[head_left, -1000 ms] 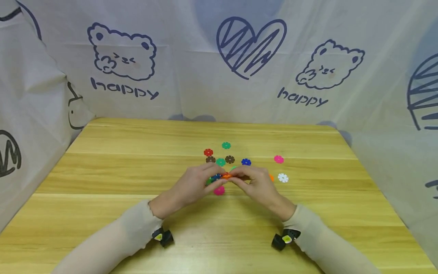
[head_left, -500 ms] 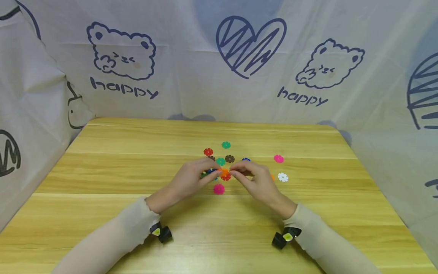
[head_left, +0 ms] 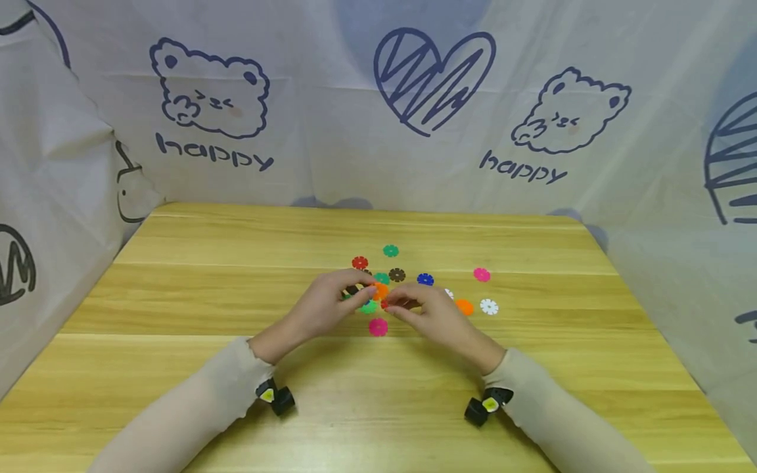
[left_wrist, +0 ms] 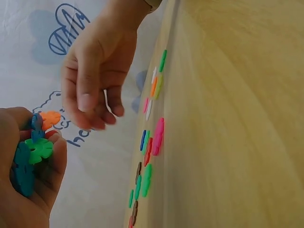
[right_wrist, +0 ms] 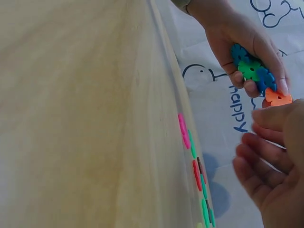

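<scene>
Yellow wooden tabletop (head_left: 378, 407): passable nearside of nearest pink plastic flower-shaped disc (head_left: 378, 327). Beyond disc, left hand (head_left: 319, 303) and right hand (head_left: 434, 316) obstruct either side.

- Loose discs (head_left: 378, 327): we count two whites (head_left: 489, 307), two pinks (head_left: 481, 274), two browns (head_left: 397, 274), two reds (head_left: 359, 263).
- We see one blue (head_left: 425, 280), one orange (head_left: 464, 308), at least four greens (head_left: 391, 251).
- Joined discs (right_wrist: 250, 70): we see at least four.
- One left hand (head_left: 322, 299), one right hand (head_left: 440, 318).
</scene>
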Tool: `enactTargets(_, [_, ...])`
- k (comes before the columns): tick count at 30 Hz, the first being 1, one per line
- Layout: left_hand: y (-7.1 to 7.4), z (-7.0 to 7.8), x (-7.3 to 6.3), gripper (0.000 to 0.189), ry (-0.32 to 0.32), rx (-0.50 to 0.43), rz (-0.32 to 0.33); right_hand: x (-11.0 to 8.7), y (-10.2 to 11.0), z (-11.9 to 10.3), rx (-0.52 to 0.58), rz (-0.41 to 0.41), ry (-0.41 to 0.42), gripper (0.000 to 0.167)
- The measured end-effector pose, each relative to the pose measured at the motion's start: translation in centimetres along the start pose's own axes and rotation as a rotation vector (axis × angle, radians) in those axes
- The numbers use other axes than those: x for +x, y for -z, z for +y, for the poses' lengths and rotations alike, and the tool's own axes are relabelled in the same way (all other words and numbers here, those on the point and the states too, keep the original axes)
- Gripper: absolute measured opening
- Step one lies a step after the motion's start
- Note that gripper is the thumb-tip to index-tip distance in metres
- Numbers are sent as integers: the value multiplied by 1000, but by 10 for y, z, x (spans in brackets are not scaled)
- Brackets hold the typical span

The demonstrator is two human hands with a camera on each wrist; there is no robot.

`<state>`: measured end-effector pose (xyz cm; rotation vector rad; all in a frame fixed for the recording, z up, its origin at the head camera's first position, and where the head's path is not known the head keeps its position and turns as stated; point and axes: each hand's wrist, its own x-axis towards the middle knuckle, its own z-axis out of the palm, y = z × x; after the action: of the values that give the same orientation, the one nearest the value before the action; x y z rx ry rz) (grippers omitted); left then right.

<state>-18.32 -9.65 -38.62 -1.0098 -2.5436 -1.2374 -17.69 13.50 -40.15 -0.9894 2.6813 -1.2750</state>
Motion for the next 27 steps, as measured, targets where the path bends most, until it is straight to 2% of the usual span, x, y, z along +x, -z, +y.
enactTargets(7, [3,1,0,20,56,-63,-5,9,-8,3,-125,-121,-17,26])
enactTargets(13, [6,0,0,19,98,-142,-19,13,-13,3,-226,-186,-63,33])
enactTargets(16, [6,-1,0,20,120,-174,-33,13,-15,3,-268,-219,-51,36])
enactTargets(23, [9,-5,1,21,232,-280,-100,12,-16,5,-295,-253,-14,34])
enactTargets(27, [11,-6,2,25,274,-305,-113,11,-15,6,-299,-258,-7,28])
